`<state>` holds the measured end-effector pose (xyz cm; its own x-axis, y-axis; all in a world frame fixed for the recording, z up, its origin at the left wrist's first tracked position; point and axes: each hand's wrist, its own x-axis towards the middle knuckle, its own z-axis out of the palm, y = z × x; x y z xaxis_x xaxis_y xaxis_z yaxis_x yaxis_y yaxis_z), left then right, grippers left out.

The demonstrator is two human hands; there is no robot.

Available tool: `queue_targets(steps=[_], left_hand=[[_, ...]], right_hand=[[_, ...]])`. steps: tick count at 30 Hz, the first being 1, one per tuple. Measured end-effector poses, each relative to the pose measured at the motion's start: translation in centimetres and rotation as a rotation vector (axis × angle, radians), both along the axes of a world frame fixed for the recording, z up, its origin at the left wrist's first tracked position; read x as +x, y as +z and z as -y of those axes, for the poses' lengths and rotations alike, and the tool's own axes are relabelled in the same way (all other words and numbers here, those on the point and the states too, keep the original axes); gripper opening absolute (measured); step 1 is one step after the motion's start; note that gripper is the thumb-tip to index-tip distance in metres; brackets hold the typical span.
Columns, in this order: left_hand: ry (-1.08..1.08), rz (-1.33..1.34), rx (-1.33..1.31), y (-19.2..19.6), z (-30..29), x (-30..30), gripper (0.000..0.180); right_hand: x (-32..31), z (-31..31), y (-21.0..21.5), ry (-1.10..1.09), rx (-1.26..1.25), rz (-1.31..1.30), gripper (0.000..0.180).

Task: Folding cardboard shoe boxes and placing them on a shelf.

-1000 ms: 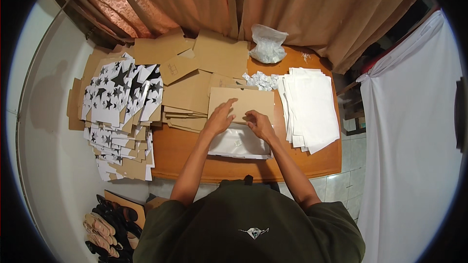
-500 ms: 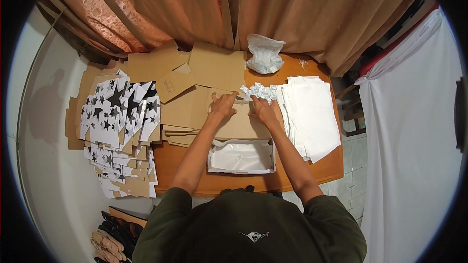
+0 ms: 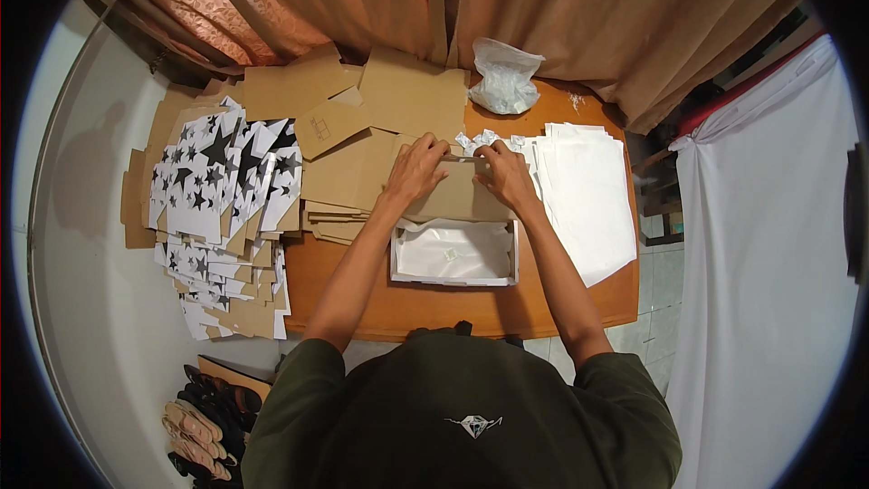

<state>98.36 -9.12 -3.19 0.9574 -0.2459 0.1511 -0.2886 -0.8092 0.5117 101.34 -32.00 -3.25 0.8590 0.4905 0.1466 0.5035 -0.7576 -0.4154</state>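
A cardboard box stands open in front of me, its lid (image 3: 460,195) folded back on the far side. White paper lines the box's tray (image 3: 493,267), and a small square sachet (image 3: 453,255) lies on that paper. At the lid's far edge, my left hand (image 3: 418,170) closes its fingers on the left corner. My right hand (image 3: 507,177) grips the same edge near the right corner. Between the two hands the edge strip stands bent up. Several small white sachets (image 3: 489,138) lie just beyond, partly hidden by the lid and my right hand.
Star-printed cardboard blanks (image 3: 217,181) are piled at the left, with plain brown cardboard (image 3: 412,95) behind. White sheets (image 3: 593,208) are stacked at the right. A clear plastic bag (image 3: 504,81) of white contents sits at the back. Shoes (image 3: 195,435) lie on the floor, lower left.
My fingers have curled around the lid's far edge, and its strip has bent up. The lid now covers more of the small sachets. The whole view has shifted slightly.
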Motion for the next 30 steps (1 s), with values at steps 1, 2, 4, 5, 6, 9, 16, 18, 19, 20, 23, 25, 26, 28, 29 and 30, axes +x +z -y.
queue_targets(steps=[1, 2, 4, 5, 6, 9, 16, 18, 19, 20, 23, 25, 26, 28, 29, 30], left_hand=[[-0.009, 0.062, 0.005, 0.6, 0.0, -1.2, 0.04], [-0.017, 0.121, 0.008, 1.0, 0.1, -2.5, 0.037], [-0.028, 0.147, -0.027, 1.8, 0.2, -5.2, 0.034], [-0.035, 0.173, -0.061, 2.1, 0.1, -6.4, 0.031], [-0.031, 0.172, -0.059, 2.1, 0.0, -7.4, 0.031], [-0.065, 0.171, -0.048, 1.8, -0.1, -10.5, 0.026], [-0.037, 0.152, -0.075, 0.4, 1.4, -17.5, 0.028], [-0.055, 0.137, -0.031, -0.3, 1.8, -18.6, 0.033], [-0.051, 0.131, -0.019, -1.2, 1.8, -19.1, 0.033], [-0.045, 0.136, -0.017, -1.9, 1.8, -19.4, 0.033], [-0.064, 0.145, 0.024, -3.6, 1.9, -20.4, 0.029], [-0.03, 0.128, -0.013, -4.5, 2.1, -20.7, 0.026], [-0.03, 0.13, -0.011, -5.0, 2.4, -20.9, 0.026], [0.01, 0.202, -0.005, -5.9, 3.1, -21.4, 0.025], [0.011, 0.201, -0.004, -6.2, 3.2, -21.4, 0.025], [0.017, 0.189, -0.009, -6.5, 3.3, -21.5, 0.026]], right_hand=[[-1.1, 0.2, 0.9, -0.004, 0.001, 0.004, 0.048], [-2.3, 0.4, 1.6, 0.015, 0.009, 0.027, 0.043], [-4.7, 0.8, 2.3, 0.038, 0.02, 0.049, 0.039], [-6.0, 0.9, 2.4, 0.052, 0.076, 0.09, 0.033], [-7.0, 1.0, 2.4, 0.066, 0.132, 0.13, 0.03], [-9.4, 1.5, 3.3, 0.082, 0.151, 0.075, 0.021], [-15.2, 3.0, 0.8, 0.096, 0.193, -0.051, 0.021], [-16.1, 3.4, -0.8, 0.116, 0.213, -0.101, 0.022], [-16.6, 3.3, -1.4, 0.1, 0.236, -0.097, 0.02], [-17.1, 3.1, -1.5, 0.106, 0.237, -0.093, 0.02], [-18.2, 3.0, -1.9, 0.077, 0.118, -0.084, 0.017], [-18.4, 2.9, -3.4, 0.091, 0.112, -0.014, 0.013], [-18.5, 3.0, -3.9, 0.091, 0.114, -0.012, 0.013], [-18.9, 3.2, -5.0, 0.109, 0.09, 0.064, 0.012], [-19.1, 3.2, -5.4, 0.11, 0.091, 0.064, 0.012], [-19.2, 3.2, -5.9, 0.115, 0.097, 0.092, 0.013]])
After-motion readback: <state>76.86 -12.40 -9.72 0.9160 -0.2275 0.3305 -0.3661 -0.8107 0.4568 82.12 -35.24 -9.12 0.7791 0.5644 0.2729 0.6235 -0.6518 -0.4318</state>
